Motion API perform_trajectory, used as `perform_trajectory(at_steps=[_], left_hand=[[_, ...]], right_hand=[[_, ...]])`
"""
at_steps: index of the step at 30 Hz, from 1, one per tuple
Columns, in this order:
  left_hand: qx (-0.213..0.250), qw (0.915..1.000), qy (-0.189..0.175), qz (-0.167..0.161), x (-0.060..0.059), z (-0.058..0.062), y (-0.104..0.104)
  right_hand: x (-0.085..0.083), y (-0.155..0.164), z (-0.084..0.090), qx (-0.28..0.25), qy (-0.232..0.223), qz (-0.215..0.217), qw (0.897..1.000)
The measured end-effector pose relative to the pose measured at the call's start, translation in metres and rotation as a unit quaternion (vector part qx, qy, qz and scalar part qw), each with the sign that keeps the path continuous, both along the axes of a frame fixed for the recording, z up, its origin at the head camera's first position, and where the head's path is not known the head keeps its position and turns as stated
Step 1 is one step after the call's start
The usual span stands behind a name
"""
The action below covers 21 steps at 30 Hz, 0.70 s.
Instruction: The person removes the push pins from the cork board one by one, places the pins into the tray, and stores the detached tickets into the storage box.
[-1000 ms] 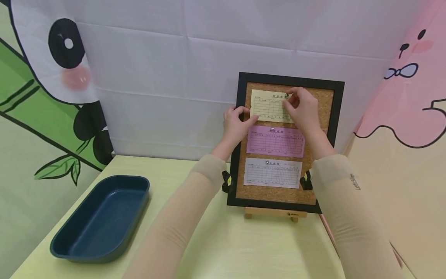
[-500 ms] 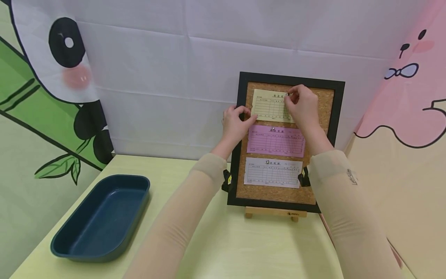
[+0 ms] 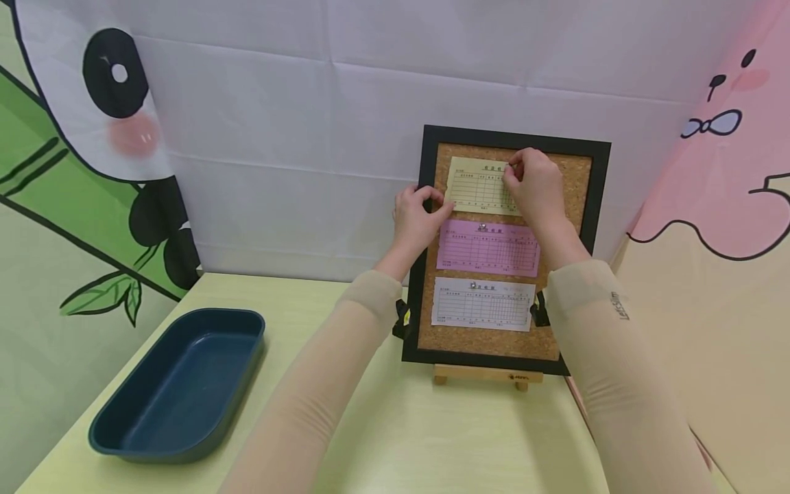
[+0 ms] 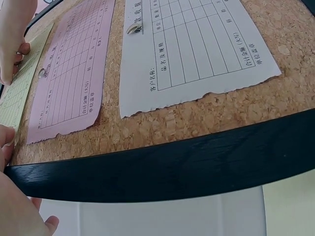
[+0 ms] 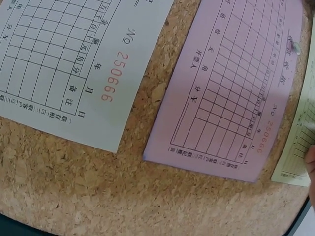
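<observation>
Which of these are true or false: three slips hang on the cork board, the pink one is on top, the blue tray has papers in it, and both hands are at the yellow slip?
1. Three paper slips hang on the cork board. True.
2. The pink slip is topmost. False: the yellow slip is on top, pink in the middle, the white slip lowest.
3. The blue tray holds papers. False: it shows only its bare inside.
4. Both hands are at the yellow slip. True: the left hand touches its left edge, the right hand is at its top.

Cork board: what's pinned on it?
Three slips on the cork board: yellow slip top, pink slip middle, white slip bottom. The right hand covers the yellow slip's right end.
</observation>
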<state>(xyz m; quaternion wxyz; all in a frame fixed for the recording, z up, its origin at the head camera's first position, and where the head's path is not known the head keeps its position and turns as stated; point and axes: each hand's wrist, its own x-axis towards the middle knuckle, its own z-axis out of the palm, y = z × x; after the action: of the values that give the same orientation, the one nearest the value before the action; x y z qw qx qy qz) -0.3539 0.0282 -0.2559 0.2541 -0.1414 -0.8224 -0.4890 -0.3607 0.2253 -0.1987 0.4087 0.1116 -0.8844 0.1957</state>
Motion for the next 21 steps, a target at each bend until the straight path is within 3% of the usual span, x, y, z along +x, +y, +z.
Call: perform_trajectory(at_steps=[12, 21], left_hand=[[0.029, 0.9994, 0.004, -0.017, -0.0027, -0.0008, 0.0001], [0.049, 0.9982, 0.009, -0.034, -0.0046, -0.002, 0.0006]], right_hand=[[-0.0034, 0.0024, -0.0019, 0.038, 0.025, 0.001, 0.999], [-0.0044, 0.0044, -0.0005, 0.034, 0.021, 0.008, 0.999]])
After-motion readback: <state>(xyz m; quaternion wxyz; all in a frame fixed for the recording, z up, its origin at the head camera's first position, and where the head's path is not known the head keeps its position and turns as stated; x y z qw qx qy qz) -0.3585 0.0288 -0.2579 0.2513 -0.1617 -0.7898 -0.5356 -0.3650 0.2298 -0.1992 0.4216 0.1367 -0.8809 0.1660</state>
